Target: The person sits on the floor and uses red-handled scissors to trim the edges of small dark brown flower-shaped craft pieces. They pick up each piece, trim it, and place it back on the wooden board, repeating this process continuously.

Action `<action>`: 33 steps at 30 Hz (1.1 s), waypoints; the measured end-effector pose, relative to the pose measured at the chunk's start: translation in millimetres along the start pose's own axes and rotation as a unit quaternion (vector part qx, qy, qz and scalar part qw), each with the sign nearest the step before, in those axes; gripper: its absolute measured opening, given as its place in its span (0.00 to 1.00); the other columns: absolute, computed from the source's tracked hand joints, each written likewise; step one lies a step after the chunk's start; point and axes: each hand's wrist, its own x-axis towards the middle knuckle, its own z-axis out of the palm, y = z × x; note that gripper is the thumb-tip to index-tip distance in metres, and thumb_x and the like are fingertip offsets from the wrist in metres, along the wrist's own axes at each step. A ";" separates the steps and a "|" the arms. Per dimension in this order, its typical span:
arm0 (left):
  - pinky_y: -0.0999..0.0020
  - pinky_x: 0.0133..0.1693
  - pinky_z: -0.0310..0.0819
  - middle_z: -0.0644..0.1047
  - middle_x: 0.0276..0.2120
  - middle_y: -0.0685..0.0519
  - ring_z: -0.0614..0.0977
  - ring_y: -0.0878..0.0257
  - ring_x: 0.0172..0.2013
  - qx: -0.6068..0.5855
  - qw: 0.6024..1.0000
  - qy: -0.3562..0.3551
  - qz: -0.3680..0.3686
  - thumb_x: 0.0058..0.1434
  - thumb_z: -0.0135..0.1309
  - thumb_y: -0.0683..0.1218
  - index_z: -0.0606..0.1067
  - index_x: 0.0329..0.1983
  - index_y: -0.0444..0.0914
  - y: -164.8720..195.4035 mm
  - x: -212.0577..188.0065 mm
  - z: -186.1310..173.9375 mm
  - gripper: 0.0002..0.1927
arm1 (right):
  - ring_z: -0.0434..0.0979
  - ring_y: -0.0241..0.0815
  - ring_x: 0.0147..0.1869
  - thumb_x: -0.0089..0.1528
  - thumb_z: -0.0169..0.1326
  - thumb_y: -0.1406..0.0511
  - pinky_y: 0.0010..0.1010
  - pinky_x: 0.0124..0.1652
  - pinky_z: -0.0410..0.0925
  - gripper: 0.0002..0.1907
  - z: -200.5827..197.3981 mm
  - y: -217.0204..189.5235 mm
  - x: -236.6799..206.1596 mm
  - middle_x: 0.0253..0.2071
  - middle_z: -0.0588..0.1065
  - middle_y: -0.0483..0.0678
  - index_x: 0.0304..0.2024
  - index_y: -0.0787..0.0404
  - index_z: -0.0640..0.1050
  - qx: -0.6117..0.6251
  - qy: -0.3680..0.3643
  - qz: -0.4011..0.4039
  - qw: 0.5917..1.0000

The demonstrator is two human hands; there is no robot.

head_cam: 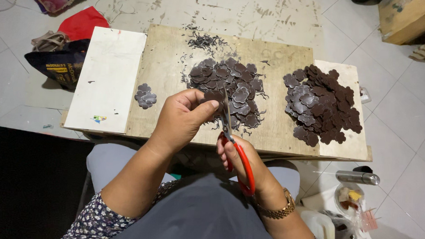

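My left hand pinches a dark brown flower-shaped piece between thumb and fingers. In my right hand are red-handled scissors, their blades pointing up at that piece. Just beyond lies a middle pile of the same flower pieces on the plywood board. A larger pile lies to the right, and a small stack to the left. Thin dark trimmings are scattered at the board's far edge.
A white panel covers the board's left part. On the tiled floor lie a red cloth and a dark bag at the left, and a metal flask and a plastic container at the right. A wooden box stands far right.
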 end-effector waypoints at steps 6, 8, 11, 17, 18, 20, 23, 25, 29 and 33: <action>0.75 0.37 0.78 0.82 0.31 0.53 0.81 0.71 0.32 -0.005 1.000 0.005 -0.010 0.65 0.57 0.40 0.76 0.34 0.34 1.8 -0.7 2.2 0.05 | 0.62 0.28 0.31 0.66 0.46 0.41 0.20 0.31 0.62 0.28 -1.2 1.3 1.3 0.29 0.65 0.38 0.36 0.58 0.72 0.013 0.012 0.018 1.000; 0.74 0.37 0.77 0.82 0.31 0.52 0.81 0.71 0.32 -0.013 1.000 0.006 -0.010 0.66 0.57 0.40 0.75 0.34 0.34 2.2 -0.2 2.0 0.05 | 0.61 0.28 0.30 0.66 0.47 0.41 0.20 0.30 0.60 0.27 0.4 1.5 0.6 0.28 0.65 0.38 0.35 0.58 0.72 0.019 0.024 0.020 0.999; 0.74 0.37 0.77 0.81 0.31 0.53 0.80 0.71 0.32 -0.022 1.000 0.006 -0.009 0.65 0.57 0.40 0.76 0.34 0.34 2.1 -0.1 2.3 0.05 | 0.59 0.28 0.28 0.66 0.47 0.41 0.20 0.28 0.58 0.27 2.1 1.1 0.6 0.27 0.64 0.37 0.34 0.57 0.71 0.027 0.025 0.010 0.999; 0.74 0.38 0.77 0.81 0.31 0.52 0.80 0.70 0.32 -0.024 1.000 0.006 -0.008 0.66 0.57 0.40 0.76 0.35 0.34 2.4 2.0 1.4 0.05 | 0.59 0.28 0.27 0.65 0.48 0.40 0.20 0.27 0.58 0.28 3.7 -1.8 2.1 0.26 0.64 0.37 0.33 0.57 0.70 0.020 0.029 -0.001 0.999; 0.74 0.38 0.77 0.81 0.32 0.53 0.80 0.70 0.32 -0.026 1.000 0.007 -0.010 0.66 0.57 0.40 0.76 0.35 0.34 2.3 0.5 1.5 0.05 | 0.59 0.28 0.27 0.64 0.48 0.40 0.20 0.26 0.57 0.28 4.8 -1.9 0.8 0.26 0.64 0.37 0.32 0.57 0.70 0.022 0.031 0.005 0.999; 0.73 0.38 0.78 0.81 0.32 0.53 0.80 0.70 0.32 -0.041 0.999 0.006 -0.011 0.66 0.56 0.41 0.76 0.36 0.33 2.9 -1.1 1.2 0.05 | 0.59 0.28 0.27 0.65 0.48 0.40 0.20 0.26 0.57 0.29 6.6 -2.5 -0.7 0.26 0.64 0.37 0.32 0.57 0.70 0.028 0.023 0.003 0.999; 0.72 0.39 0.79 0.81 0.31 0.53 0.81 0.70 0.32 -0.057 0.998 0.011 -0.013 0.66 0.55 0.42 0.76 0.36 0.33 4.1 -0.5 1.3 0.05 | 0.58 0.28 0.27 0.65 0.48 0.40 0.20 0.27 0.56 0.29 6.8 -4.3 -2.0 0.26 0.63 0.37 0.32 0.57 0.70 0.035 0.018 0.008 0.999; 0.73 0.38 0.78 0.81 0.31 0.53 0.80 0.70 0.32 -0.042 0.999 0.010 -0.003 0.66 0.55 0.42 0.76 0.36 0.33 5.6 -1.1 -0.2 0.06 | 0.59 0.28 0.28 0.65 0.48 0.40 0.20 0.28 0.57 0.29 6.9 -5.8 -2.1 0.27 0.63 0.37 0.33 0.58 0.70 0.031 0.013 0.012 0.999; 0.76 0.35 0.75 0.81 0.31 0.54 0.78 0.72 0.31 0.017 1.000 0.002 0.010 0.66 0.56 0.41 0.77 0.36 0.33 7.7 -3.9 -2.8 0.05 | 0.61 0.29 0.30 0.65 0.47 0.39 0.20 0.30 0.59 0.29 8.6 -9.3 -2.5 0.28 0.64 0.38 0.36 0.58 0.71 0.012 -0.003 0.010 1.000; 0.78 0.34 0.73 0.80 0.31 0.54 0.77 0.74 0.31 0.034 0.999 -0.006 0.017 0.67 0.57 0.40 0.76 0.36 0.32 8.7 -4.0 -0.5 0.05 | 0.62 0.30 0.32 0.65 0.47 0.39 0.20 0.33 0.60 0.29 9.6 -12.8 -2.8 0.30 0.65 0.38 0.38 0.58 0.71 0.029 -0.014 -0.009 0.999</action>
